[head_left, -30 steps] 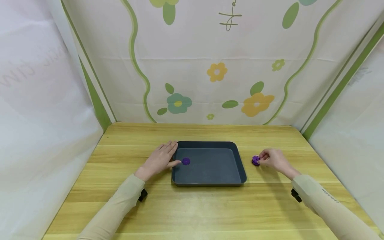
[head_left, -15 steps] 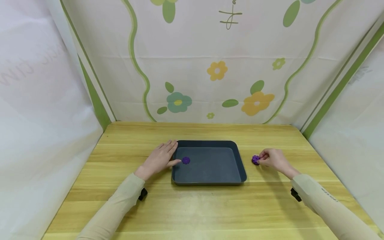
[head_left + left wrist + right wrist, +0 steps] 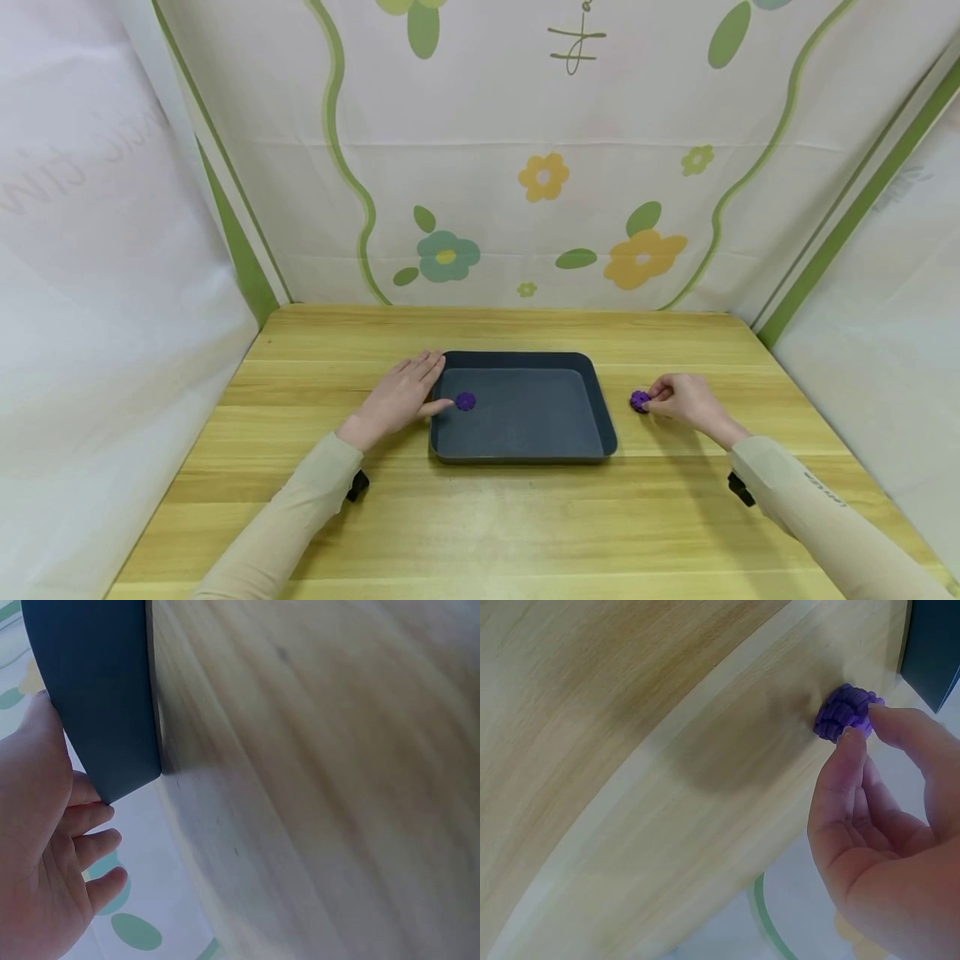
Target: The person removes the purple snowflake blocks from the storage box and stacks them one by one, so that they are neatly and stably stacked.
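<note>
A dark grey rectangular tray (image 3: 525, 417) lies on the wooden table, with one purple notched disc (image 3: 465, 402) flat inside it near its left side. At the tray's left rim rests my left hand (image 3: 397, 398), its fingers extended toward the far corner and its thumb reaching over the rim beside the disc. The left wrist view shows fingertips at the tray's corner (image 3: 105, 712). To the right of the tray, my right hand (image 3: 681, 402) pinches a small stack of purple notched discs (image 3: 844, 712) between thumb and fingertips. The stack is at the table surface.
The wooden table (image 3: 495, 525) extends around the tray. A white curtain with printed flowers (image 3: 480, 225) stands behind it, and white cloth panels hang at the left (image 3: 112, 292) and right (image 3: 885, 317).
The stack under my right hand looked slightly uneven a second ago and now appears more level. Both hands and the tray keep their places.
</note>
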Demonstrator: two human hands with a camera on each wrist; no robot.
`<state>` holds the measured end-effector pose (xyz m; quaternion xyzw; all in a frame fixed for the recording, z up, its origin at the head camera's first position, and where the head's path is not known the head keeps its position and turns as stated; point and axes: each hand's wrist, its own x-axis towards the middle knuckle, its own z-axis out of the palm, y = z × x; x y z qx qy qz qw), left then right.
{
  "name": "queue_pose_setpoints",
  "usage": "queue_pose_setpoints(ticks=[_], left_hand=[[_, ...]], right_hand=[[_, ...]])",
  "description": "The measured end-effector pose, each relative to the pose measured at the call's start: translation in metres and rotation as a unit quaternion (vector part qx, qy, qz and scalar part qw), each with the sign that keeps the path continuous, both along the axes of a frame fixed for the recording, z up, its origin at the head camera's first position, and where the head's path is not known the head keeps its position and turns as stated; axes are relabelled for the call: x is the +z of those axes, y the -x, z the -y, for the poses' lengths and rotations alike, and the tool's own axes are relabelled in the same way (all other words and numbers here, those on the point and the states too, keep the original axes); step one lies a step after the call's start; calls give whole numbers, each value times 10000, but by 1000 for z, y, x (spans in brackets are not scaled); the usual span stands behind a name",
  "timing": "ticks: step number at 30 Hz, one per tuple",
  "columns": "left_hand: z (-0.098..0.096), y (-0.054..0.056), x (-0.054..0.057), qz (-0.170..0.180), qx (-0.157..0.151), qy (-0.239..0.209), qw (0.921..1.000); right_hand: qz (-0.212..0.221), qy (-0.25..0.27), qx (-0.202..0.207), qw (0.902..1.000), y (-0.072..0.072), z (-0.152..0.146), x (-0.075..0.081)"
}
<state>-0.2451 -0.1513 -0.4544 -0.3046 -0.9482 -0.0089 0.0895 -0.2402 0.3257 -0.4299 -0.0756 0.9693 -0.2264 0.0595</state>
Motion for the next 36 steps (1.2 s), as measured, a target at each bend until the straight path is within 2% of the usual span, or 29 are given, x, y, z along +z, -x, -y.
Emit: queue_pose_setpoints(ticks=[15, 24, 29, 36], left_hand=[[0, -1, 1, 217, 82, -13, 9997], [1, -2, 1, 90, 21, -100, 9999], [1, -2, 1, 106, 28, -107, 9999], [1, -2, 1, 52, 17, -51, 10000]], right_hand=[[-87, -23, -18, 10000, -2, -2, -2], [-93, 62, 21, 9999, -3, -2, 0], [-105, 139, 22, 9998, -3, -1, 6], [-330, 39, 159, 9993, 3, 10, 19]])
